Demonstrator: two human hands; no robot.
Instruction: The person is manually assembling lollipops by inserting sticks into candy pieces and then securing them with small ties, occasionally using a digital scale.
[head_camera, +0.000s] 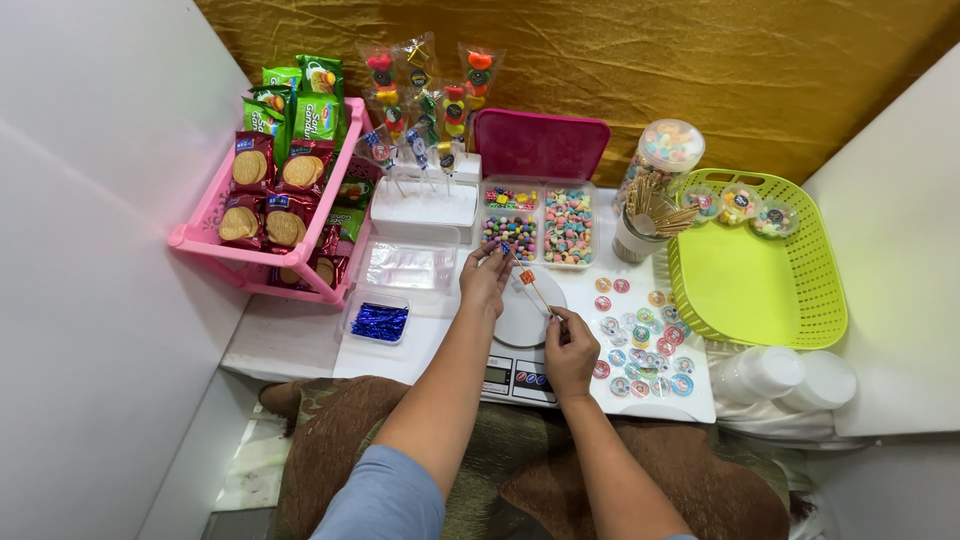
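Bright, even overhead light, soft short shadows, sharp focus, slight wide-angle bending at edges.

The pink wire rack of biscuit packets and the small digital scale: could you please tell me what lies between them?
In the head view, between pink wire rack and digital scale lie a clear plastic tray and a small clear tub of blue foil twists.

A single head-worn camera looks steeply down from above the seated person's lap, facing forward toward the crinkled gold fabric backdrop. It sits fairly near the white tabletop, though the table's right end is probably cropped.
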